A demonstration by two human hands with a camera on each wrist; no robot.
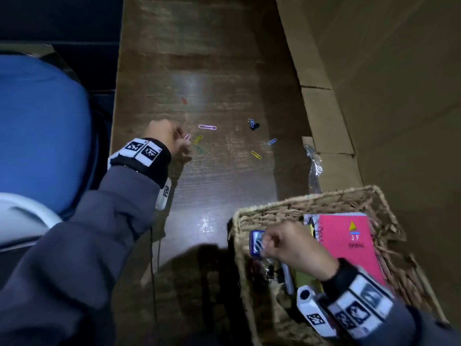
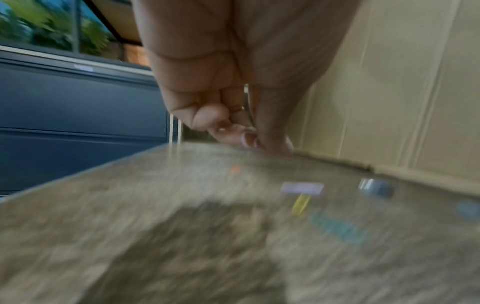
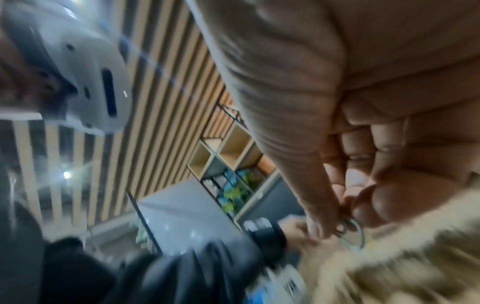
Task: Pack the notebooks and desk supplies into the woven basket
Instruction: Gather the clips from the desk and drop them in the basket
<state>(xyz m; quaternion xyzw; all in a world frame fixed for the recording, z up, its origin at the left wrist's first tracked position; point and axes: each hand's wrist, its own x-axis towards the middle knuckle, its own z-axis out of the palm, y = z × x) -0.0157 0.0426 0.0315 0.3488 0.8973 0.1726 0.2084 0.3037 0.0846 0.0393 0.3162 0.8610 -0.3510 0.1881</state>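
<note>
Coloured paper clips lie scattered on the wooden desk (image 1: 199, 58): a pink one (image 1: 207, 127), a yellow-green one (image 1: 198, 139), a yellow one (image 1: 256, 155) and a blue one (image 1: 272, 141). My left hand (image 1: 183, 143) pinches a small pink clip (image 1: 187, 137) at the desk surface; the left wrist view shows the same pinch by my left hand (image 2: 255, 142). The woven basket (image 1: 299, 199) sits at lower right and holds a pink notebook (image 1: 349, 243). My right hand (image 1: 265, 243) hovers over the basket's left side, pinching thin wire clips (image 3: 350, 228).
A dark clip cluster (image 1: 253, 124) and a red clip (image 1: 184, 100) lie farther out on the desk. Cardboard boxes (image 1: 329, 126) line the right edge, with a crinkled plastic wrapper (image 1: 314, 163) beside them. A blue chair (image 1: 42, 121) stands at the left.
</note>
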